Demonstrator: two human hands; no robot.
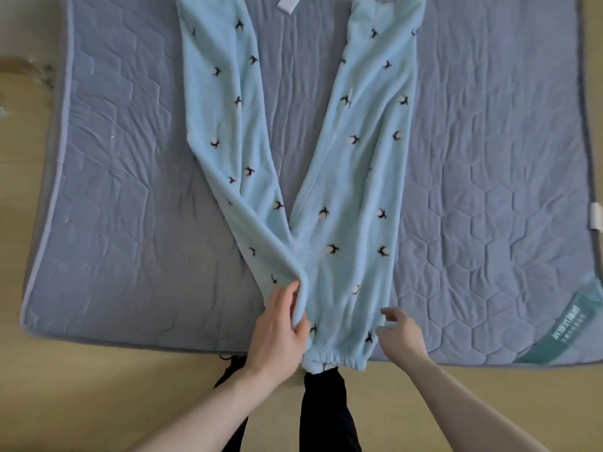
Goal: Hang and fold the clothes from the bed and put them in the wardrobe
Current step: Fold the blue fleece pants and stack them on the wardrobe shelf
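Note:
Light blue fleece trousers [346, 177] with small dark bird prints lie spread on the blue quilted mattress pad [130, 197]. The two legs fan away from me in a V, and the elastic waistband lies at the pad's near edge. My left hand [277, 327] grips a fold of the fabric at the left side of the waist, thumb over the fold. My right hand [398, 331] hovers at the right side of the waist, fingers loosely spread, fingertips at the fabric's edge and holding nothing.
The pad lies on a tan wooden floor [81, 386]. A teal label [561, 327] crosses its near right corner and a white tag [596, 215] sits on its right edge. My dark trouser legs [326, 412] stand just below the waistband. A white item [288, 3] lies at the top.

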